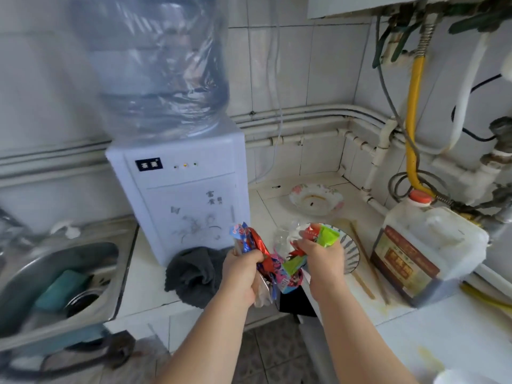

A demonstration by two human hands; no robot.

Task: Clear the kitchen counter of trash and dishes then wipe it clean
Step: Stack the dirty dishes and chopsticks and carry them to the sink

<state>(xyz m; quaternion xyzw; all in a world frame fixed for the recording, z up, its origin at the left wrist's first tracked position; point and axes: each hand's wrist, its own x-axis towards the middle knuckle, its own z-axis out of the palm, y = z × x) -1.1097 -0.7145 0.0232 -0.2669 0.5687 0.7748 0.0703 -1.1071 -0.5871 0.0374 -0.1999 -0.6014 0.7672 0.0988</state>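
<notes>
Left of the water dispenser [182, 200], the sink [33, 275] held a green sponge [59, 286]. A grey cloth [194, 273] lay crumpled at the dispenser's foot. Just right of the dispenser, the left hand [243, 273] clenched red and blue wrappers [250, 241]. Beside it, the right hand [324, 259] gripped a green wrapper [327, 236], and the two bunches touched between the hands. The dishes lay farther right of the dispenser: a striped bowl [350, 250] under the right hand, the nearer one; chopsticks [365, 254] running front to back; and a flowered plate [315, 199] behind. The white tabletop [149, 273] looked stained, below tiled walls with pipes.
</notes>
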